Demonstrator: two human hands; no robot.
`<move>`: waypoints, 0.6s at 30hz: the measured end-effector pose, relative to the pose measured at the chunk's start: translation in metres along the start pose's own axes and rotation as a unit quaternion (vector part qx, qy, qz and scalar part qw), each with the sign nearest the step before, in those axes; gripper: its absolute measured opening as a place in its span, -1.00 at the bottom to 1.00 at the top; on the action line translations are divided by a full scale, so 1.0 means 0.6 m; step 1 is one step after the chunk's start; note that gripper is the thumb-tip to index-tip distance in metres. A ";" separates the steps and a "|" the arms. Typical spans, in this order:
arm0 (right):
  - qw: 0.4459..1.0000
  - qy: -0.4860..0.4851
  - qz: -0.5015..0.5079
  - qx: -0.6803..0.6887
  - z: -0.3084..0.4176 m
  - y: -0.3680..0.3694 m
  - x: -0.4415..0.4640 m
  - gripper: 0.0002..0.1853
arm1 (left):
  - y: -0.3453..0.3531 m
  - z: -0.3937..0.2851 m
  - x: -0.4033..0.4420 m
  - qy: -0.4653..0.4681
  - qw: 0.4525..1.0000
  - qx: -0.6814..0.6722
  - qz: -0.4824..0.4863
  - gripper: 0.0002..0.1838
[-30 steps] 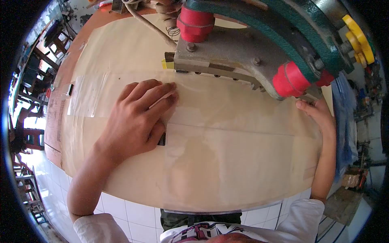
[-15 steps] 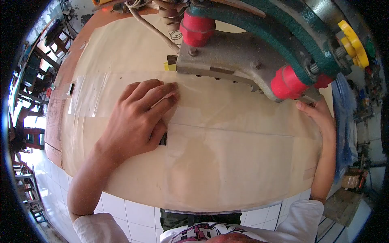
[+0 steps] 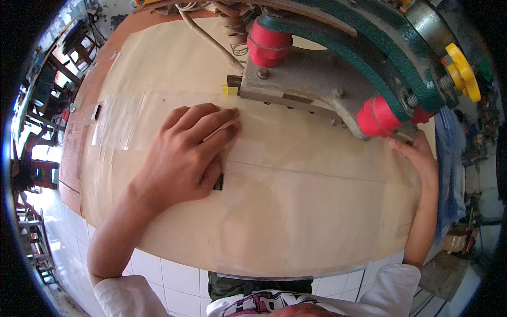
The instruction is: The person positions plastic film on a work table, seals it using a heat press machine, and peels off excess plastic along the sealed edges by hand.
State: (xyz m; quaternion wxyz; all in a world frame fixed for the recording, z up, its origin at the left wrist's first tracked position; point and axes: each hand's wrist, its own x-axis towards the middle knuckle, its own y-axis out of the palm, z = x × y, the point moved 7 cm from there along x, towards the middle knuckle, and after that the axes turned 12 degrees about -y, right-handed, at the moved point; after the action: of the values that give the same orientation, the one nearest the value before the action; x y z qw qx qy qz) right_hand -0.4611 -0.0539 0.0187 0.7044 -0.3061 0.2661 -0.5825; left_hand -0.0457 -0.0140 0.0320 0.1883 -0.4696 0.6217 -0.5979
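Plastic lies thin and see-through over the near half of the table (image 3: 174, 227); this sheet (image 3: 327, 216) has a smooth, faintly shiny face, with the cream cover (image 3: 158, 58) showing through it; its far edge is a fine dark line that starts near my left hand (image 3: 185, 153) and slants slightly towards me as it runs to the table's right edge; where its near edge ends I cannot tell. My left hand is palm down, half closed, fingers bent and bunched, with a pale sliver showing between them; whether they pinch the sheet I cannot tell; a small dark block (image 3: 218, 182) pokes out by my thumb. My right hand (image 3: 414, 153) is at the table's right edge, partly open, thumb forward by the machine (image 3: 311, 79); its other fingers are mostly hidden, so I cannot tell what they hold.

The machine, with its red knobs and yellow handwheel (image 3: 463, 73), overhangs the far right corner; its straight lower edge leaves a moderate band before the sheet's far edge; wider room lies from my left hand to the near left corner; towards the left edge lies another see-through piece (image 3: 119, 121), creased, with a small dark-and-white item (image 3: 96, 112) just beside it.
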 end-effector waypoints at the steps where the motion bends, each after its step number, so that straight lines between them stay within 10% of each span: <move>1: 1.000 -0.009 0.002 0.001 0.002 0.001 0.001 -0.72 | 0.003 0.001 0.000 -0.001 1.000 0.002 0.015 -0.52; 18: 0.999 0.020 -0.027 0.015 -0.011 -0.001 -0.009 -0.56 | 0.004 0.002 0.001 -0.013 1.000 -0.004 0.025 -0.60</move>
State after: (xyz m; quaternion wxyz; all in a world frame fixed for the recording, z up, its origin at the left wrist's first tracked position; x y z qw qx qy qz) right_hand -0.4674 -0.0494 0.0150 0.6874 -0.2911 0.2629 -0.6113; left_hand -0.0457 -0.0155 0.0298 0.2096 -0.4628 0.6328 -0.5844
